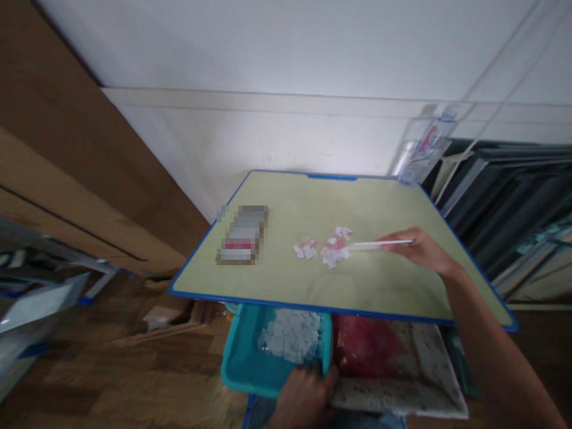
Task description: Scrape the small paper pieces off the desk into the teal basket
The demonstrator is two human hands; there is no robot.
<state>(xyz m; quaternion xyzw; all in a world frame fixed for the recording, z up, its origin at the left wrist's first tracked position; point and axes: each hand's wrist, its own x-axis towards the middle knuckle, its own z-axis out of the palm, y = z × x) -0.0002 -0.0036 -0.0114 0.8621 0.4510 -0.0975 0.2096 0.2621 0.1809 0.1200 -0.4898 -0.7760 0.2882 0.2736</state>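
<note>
My right hand is closed on a thin flat white strip, held level over the right half of the small table. The strip's far end touches a cluster of white and pink paper-like pieces. A smaller group of pieces lies just left of it. Down at the table's front, my left hand is curled at the near right corner of a teal basin. Something dark shows at its fingers, too blurred to name. Many white squares lie inside the basin.
A pixelated rectangular item lies on the left of the blue-edged table. A clear plastic bottle stands at its back right corner. Beside the basin is a stained white tray. Dark panels lean at right; cardboard lies at left.
</note>
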